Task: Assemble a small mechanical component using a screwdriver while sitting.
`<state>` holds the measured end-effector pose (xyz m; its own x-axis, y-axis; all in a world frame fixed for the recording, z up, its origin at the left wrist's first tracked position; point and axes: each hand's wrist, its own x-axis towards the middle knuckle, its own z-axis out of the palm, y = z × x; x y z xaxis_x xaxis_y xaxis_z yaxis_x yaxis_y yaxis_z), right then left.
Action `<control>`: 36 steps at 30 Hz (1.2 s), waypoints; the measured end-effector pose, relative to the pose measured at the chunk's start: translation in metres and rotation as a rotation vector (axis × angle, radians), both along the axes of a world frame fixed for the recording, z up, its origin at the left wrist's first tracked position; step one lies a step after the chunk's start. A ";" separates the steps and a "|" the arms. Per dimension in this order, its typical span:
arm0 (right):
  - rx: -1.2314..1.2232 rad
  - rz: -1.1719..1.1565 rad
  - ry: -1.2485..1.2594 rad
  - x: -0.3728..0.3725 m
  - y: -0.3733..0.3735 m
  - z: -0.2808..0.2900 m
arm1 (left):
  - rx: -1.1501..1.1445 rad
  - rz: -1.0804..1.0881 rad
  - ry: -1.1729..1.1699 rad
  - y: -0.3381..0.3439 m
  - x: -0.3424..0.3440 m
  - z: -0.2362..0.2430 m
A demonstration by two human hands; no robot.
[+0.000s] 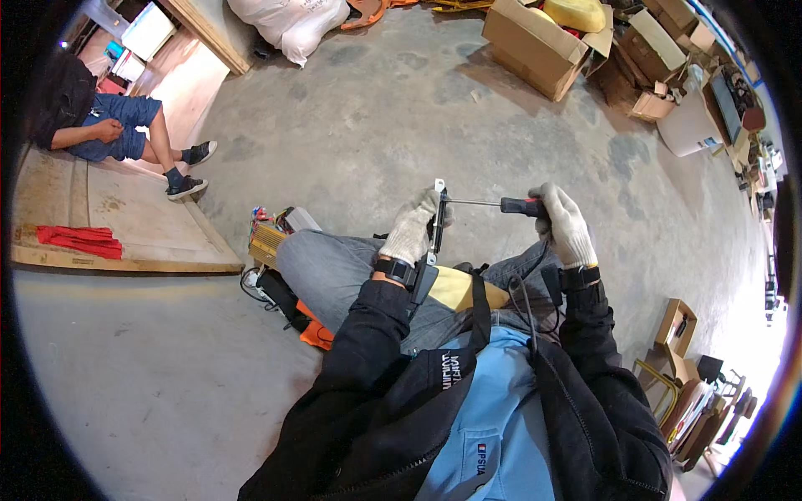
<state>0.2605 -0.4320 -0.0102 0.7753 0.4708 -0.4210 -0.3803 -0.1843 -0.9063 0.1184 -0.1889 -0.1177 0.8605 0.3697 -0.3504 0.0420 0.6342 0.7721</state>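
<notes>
My left hand (409,232), in a white knit glove, is closed around a narrow black bar (439,219) with pale metal ends. The bar stands roughly upright in the view, in front of my lap. In my right hand (565,227), gloved the same way, is a screwdriver (520,206) with a black and red handle. Its thin shaft points left, and the tip meets or nearly meets the bar's side; the exact contact is too small to tell. Below the hands, a yellow cloth-like piece (455,288) lies across my lap.
Beside my left knee stands a gold metal box with wires (266,242), with an orange item (314,331) below it. A person (125,125) sits at the left near a wooden board (167,225) and a red cloth (79,240). Cardboard boxes (535,54) and a white bucket (689,129) stand far right.
</notes>
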 end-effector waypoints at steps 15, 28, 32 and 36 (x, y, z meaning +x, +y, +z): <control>-0.075 0.022 -0.100 -0.008 0.003 -0.002 | -0.035 0.009 0.026 0.002 0.000 -0.004; 0.020 -0.022 0.038 0.001 -0.006 -0.022 | 0.046 -0.009 0.062 0.002 -0.004 -0.006; 0.200 -0.038 -0.002 -0.001 -0.007 -0.035 | 0.035 0.014 0.021 0.001 -0.002 -0.003; 0.202 -0.057 -0.001 -0.002 -0.004 -0.029 | 0.063 0.003 0.020 -0.001 -0.001 0.000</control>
<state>0.2580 -0.4359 -0.0393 0.8034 0.5008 -0.3221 -0.3843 0.0229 -0.9229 0.1175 -0.1896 -0.1179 0.8526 0.3938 -0.3434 0.0562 0.5844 0.8096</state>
